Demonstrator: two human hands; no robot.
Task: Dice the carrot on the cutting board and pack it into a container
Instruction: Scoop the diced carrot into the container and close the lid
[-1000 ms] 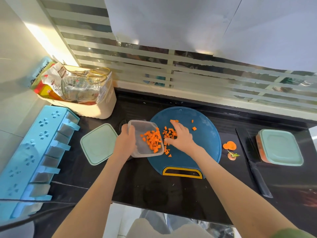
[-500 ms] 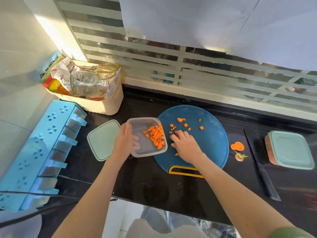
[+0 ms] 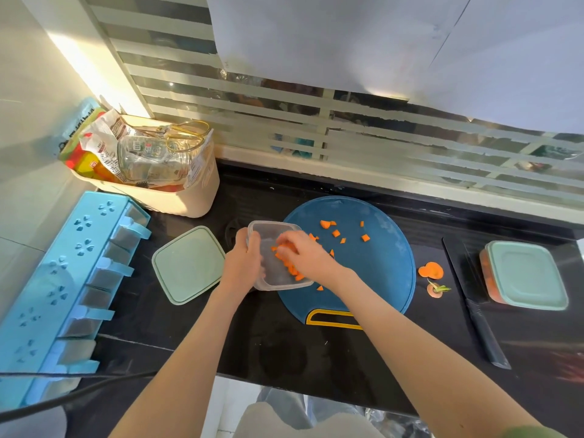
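Your right grip (image 3: 308,259) has swung from the round blue cutting board (image 3: 373,273) to over the clear, round-cornered plastic container (image 3: 271,227), fingers bunched round a clump of carrot cubes (image 3: 286,248). Your left grip (image 3: 245,263) clasps the container's left wall. The container's right edge overlaps the board. A few loose cubes (image 3: 336,233) lie on the board's far half.
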